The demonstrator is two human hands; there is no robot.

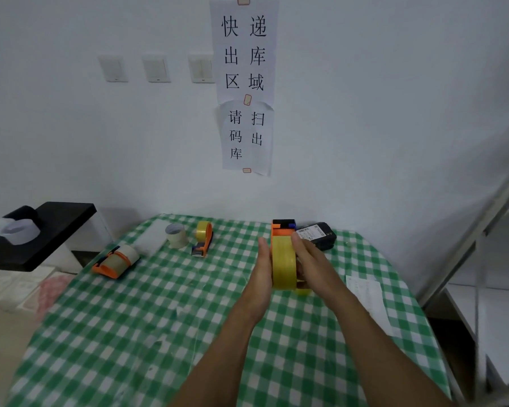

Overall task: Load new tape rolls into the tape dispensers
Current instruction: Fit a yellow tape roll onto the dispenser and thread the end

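Observation:
An orange tape dispenser (281, 230) carrying a yellow tape roll (283, 264) is held upright above the green-checked table (147, 312), between both hands. My left hand (263, 267) presses flat against the roll's left side, fingers straight. On the right side, my right hand (307, 257) lies against the roll and dispenser; its thumb and lower fingers are hidden. A second orange dispenser with a yellow roll (204, 237) stands at the back of the table. A third orange dispenser with a beige roll (116, 261) lies at the table's left edge. A loose beige tape roll (176, 235) stands beside the second dispenser.
A black handheld scanner (318, 235) lies behind my right hand. A paper slip (366, 292) rests at the table's right side. A black stand with clear tape rolls (21, 230) is at the left. A metal shelf frame (479, 230) stands on the right. Paper signs (246, 83) hang on the wall.

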